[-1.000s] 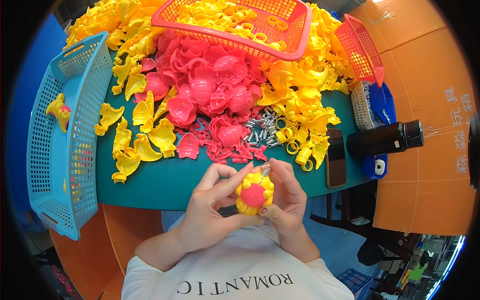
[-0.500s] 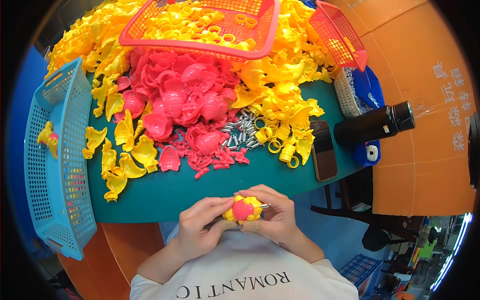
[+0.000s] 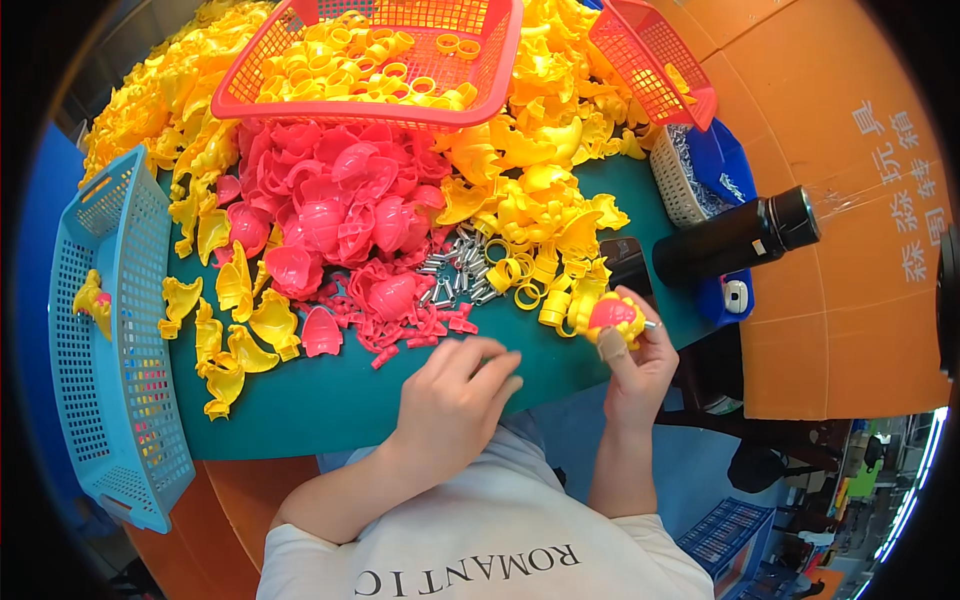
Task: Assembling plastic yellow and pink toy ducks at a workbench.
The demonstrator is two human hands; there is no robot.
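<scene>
Left hand (image 3: 455,398): fingers half-curled above worktop (image 3: 320,405), undersides hidden, can't tell if holding anything. Yellow-pink toy (image 3: 611,314) at right hand (image 3: 640,375), fingers closed on it; long axis roughly sideways, metal pin (image 3: 651,325) pointing right.

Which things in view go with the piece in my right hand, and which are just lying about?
Probably part of the job:
- yellow-and-pink piece in your right hand
- pink shells
- yellow shells
- yellow rings
- small silver metal pieces
- light-blue basket, holding similar-coloured pieces

Seemingly just lying about:
- black bottle
- phone
</scene>
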